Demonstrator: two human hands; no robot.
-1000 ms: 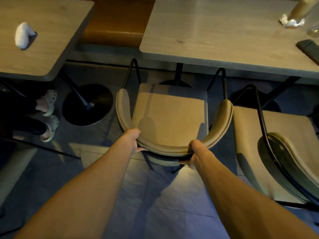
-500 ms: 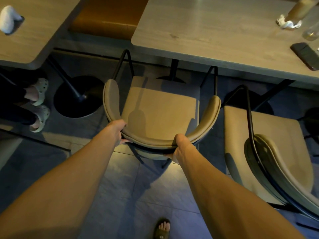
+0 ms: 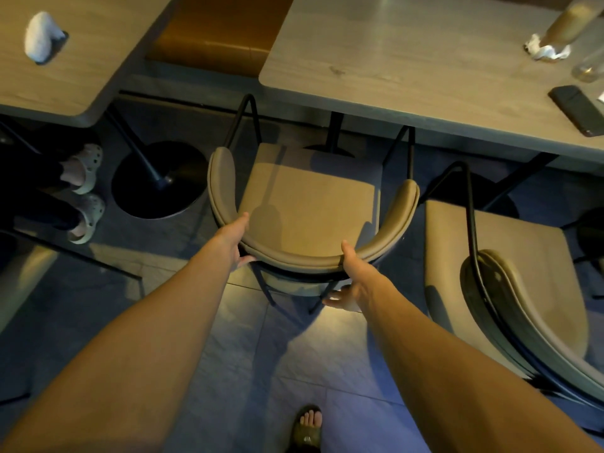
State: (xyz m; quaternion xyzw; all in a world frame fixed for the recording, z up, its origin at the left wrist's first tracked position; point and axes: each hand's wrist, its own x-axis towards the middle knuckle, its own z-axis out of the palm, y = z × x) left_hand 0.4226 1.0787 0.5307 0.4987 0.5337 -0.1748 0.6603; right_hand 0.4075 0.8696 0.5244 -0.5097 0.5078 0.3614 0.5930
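A tan padded chair [image 3: 307,207] with a curved backrest and black metal legs stands in front of a wooden table [image 3: 408,60], its seat facing the table. My left hand [image 3: 233,240] holds the left part of the backrest, fingers on top and thumb underneath. My right hand [image 3: 353,279] is at the right part of the backrest. Its thumb lies on the top edge, and its fingers are spread straight below and behind the rest, not wrapped round it.
A second tan chair [image 3: 510,289] stands close on the right. On the table are a dark phone [image 3: 578,109], a glass and a crumpled napkin. A second table [image 3: 65,76] stands left, a person's sandalled feet [image 3: 85,191] under it. My own foot [image 3: 309,426] shows below.
My right hand's fingers have loosened from the backrest and spread out beneath it. My left hand keeps its hold. The view has tilted down, bringing my foot into sight.
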